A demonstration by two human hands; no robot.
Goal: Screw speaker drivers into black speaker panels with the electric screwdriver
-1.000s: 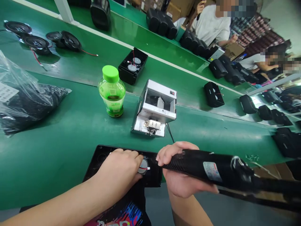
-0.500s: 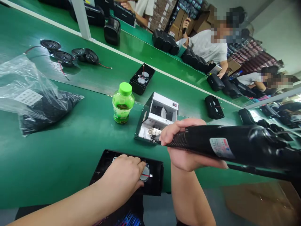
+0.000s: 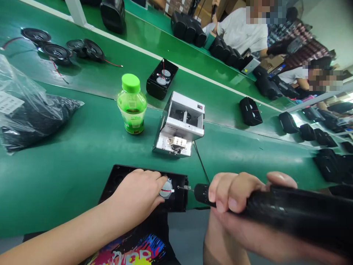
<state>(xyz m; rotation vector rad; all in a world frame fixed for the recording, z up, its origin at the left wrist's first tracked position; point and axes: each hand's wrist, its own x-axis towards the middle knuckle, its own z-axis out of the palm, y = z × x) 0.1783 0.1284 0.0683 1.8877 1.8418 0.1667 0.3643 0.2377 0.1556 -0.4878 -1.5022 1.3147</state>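
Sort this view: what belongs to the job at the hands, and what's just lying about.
Job: left hand, round speaker driver, black speaker panel, right hand, electric screwdriver, metal screw feeder.
Lying about: green-capped bottle, plastic bag of black parts.
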